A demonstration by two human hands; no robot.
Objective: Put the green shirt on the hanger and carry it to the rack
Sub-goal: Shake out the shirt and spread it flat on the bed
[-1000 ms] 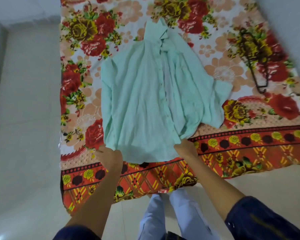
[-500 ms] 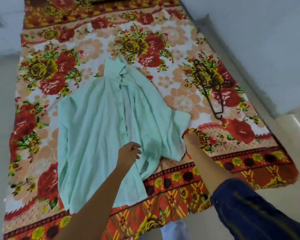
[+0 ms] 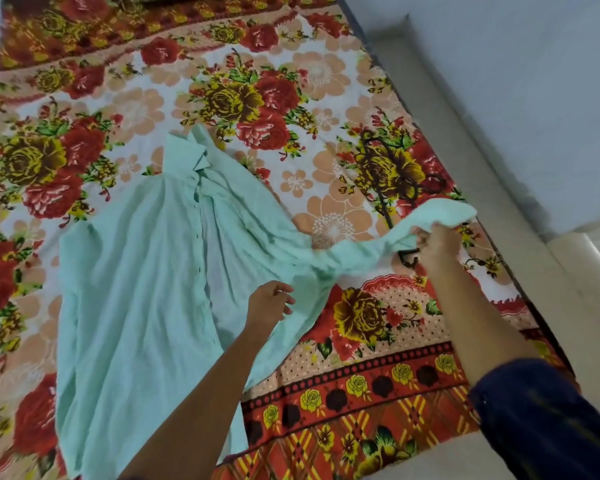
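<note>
Green shirt spread on floral blanket, its sleeve pinched and lifted by right hand, left hand relaxed, empty, above it.

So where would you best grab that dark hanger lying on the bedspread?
Probably the hanger by its upper bar, coming from above: it lies flat, and its lower end with the hook sits under the sleeve held by the right hand.

Dark navy sleeve, bare forearms

Thin matt green shirt cloth, softly creased, coarse woven floral bedsheet, dark thin hanger
</note>
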